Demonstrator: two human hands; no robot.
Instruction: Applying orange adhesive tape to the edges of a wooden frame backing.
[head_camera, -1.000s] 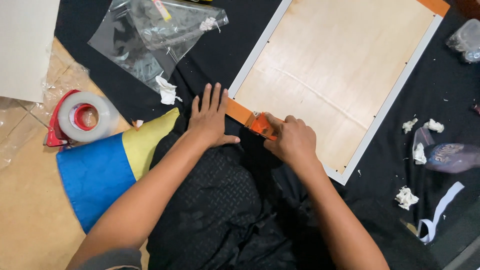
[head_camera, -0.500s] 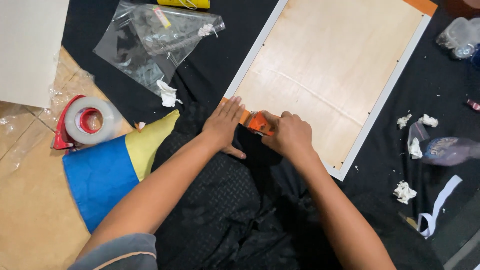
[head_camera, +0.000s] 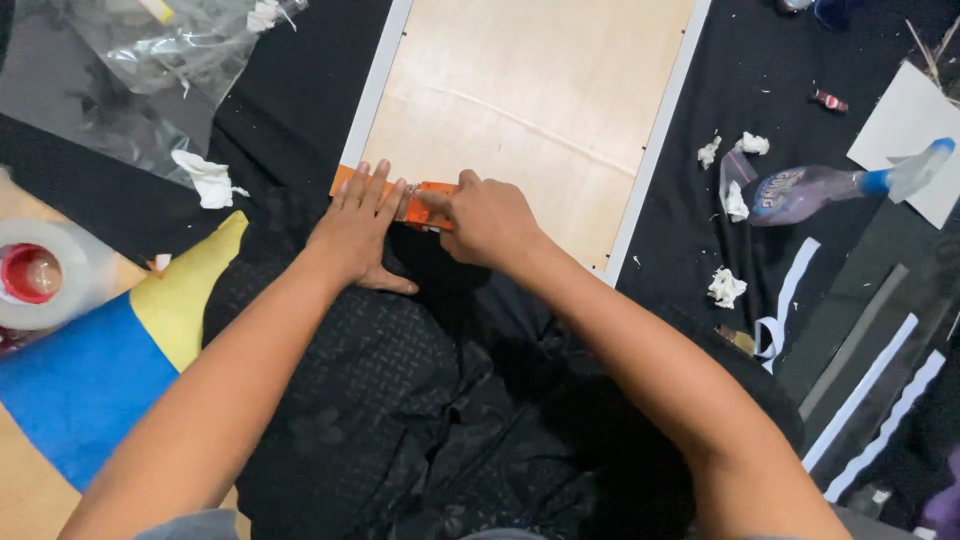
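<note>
Orange strip of tape (head_camera: 350, 181) lay along the near edge of the flat wooden board with a white frame (head_camera: 660, 130), its long side running left to right. Left hand (head_camera: 355, 230) pressed it with flat, spread fingers. Right hand (head_camera: 485, 218) was curled around a small orange tool (head_camera: 432, 205)

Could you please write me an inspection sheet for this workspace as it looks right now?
Surface: black cloth on the floor.
Job's things: white-framed wooden panel; orange strip at its near edge.
Clutter: clear plastic bag, tape roll, paper scraps, spray bottle, white strips.
Hands: left hand flat on the strip; right hand pressing an orange tool.
Cables: nothing seen.
Surroundings: blue-and-yellow fabric.
</note>
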